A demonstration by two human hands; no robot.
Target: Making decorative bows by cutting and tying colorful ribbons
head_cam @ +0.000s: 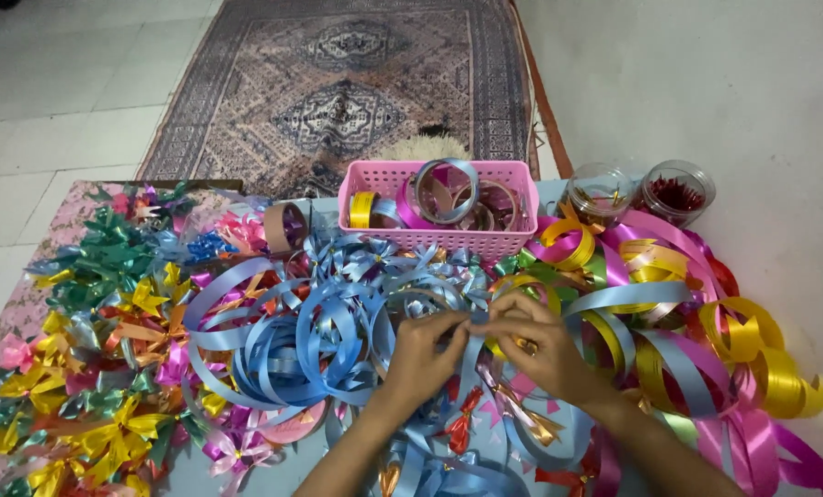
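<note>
We are bending both wrists inward, our left hand (422, 354) and right hand (533, 342) meeting fingertip to fingertip, fingers pinched shut on a light blue ribbon (471, 319) above the near middle of the ribbon-heaped surface (190, 465).

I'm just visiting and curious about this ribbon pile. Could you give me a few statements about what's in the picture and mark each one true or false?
1. Both hands meet over the light blue ribbon. True: the left hand and the right hand pinch a piece of it together.
2. The pink basket is empty. False: it holds ribbon rolls.
3. Two clear jars stand to the right of the basket. True.
4. The finished bows are heaped on the right side. False: they lie on the left; loose curls of yellow and pink ribbon lie on the right.
5. A patterned rug lies beyond the basket. True.
</note>
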